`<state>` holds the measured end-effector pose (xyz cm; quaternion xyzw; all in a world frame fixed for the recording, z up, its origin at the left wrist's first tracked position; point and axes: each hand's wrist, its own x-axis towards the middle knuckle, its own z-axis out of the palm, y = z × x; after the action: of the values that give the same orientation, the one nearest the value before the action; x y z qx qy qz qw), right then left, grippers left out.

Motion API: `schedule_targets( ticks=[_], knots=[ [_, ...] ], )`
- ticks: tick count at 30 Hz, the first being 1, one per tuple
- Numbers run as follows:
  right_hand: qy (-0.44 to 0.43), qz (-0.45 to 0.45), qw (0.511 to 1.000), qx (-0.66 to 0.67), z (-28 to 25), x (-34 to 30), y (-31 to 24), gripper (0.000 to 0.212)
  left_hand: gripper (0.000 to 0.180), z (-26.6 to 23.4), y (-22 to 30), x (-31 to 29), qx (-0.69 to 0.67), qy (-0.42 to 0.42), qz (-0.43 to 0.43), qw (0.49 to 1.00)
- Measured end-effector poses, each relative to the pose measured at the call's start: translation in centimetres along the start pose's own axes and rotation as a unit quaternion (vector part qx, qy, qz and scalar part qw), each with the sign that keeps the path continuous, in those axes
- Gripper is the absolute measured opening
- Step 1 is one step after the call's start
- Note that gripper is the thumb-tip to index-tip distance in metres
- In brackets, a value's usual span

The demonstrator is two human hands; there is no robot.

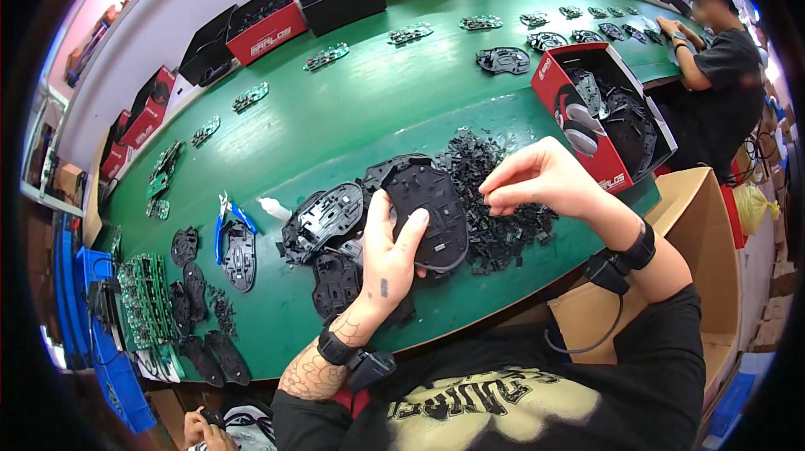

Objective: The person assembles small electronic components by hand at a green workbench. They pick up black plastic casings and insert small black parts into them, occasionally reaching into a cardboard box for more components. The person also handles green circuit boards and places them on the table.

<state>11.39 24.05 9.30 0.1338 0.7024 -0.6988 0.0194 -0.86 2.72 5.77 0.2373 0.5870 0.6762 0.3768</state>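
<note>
— What does the work lie on?
— A long green table [352, 107], curving away ahead of the hands, edged in pale wood.
— And past it?
— A plain pale wall [168, 15] runs along the far left side. Bright light falls in at the far right corner.
— Below?
— Blue crates [117, 375] stacked at lower left, a cardboard box [713, 225] to the right.

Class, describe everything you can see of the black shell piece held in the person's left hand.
The black shell piece is an oval, matte plastic moulding with small ribs and cut-outs on its upturned face. The left hand holds it tilted above the green table, thumb across its face. Loose small black parts lie beside it; the right hand hovers close, fingertips pinched.
</note>
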Motion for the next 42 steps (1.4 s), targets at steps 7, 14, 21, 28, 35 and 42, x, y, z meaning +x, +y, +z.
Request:
schedule_targets(
  ticks=[7, 14, 21, 28, 35, 42],
  knots=[
    [0.008, -0.079, 0.995, -0.059, 2.7, -0.8, -0.1, 0.014, 0.034, 0.0, -0.5, -0.1, -0.032, -0.022, 0.024, 0.999],
    [0.022, -0.226, 0.956, -0.186, 3.8, -0.5, 1.0, 0.013, 0.035, 0.6, -1.1, 0.2, -0.033, -0.012, 0.085, 0.996],
    [0.028, -0.229, 0.951, -0.206, 4.0, -0.3, 1.4, 0.013, 0.034, 0.4, -1.5, 0.1, -0.029, -0.023, 0.083, 0.996],
    [0.034, -0.238, 0.942, -0.233, 4.2, -0.3, 1.9, 0.011, 0.035, 0.7, -1.4, -0.2, -0.012, -0.015, 0.065, 0.998],
    [0.025, -0.162, 0.962, -0.22, 5.2, -0.5, 1.3, 0.013, 0.034, 0.8, -1.0, -0.5, -0.006, -0.015, 0.013, 1.0],
    [0.007, -0.076, 0.994, -0.077, 3.5, 0.9, 1.7, 0.012, 0.033, 0.5, -1.8, -0.1, 0.008, -0.002, 0.069, 0.998]
  ],
)
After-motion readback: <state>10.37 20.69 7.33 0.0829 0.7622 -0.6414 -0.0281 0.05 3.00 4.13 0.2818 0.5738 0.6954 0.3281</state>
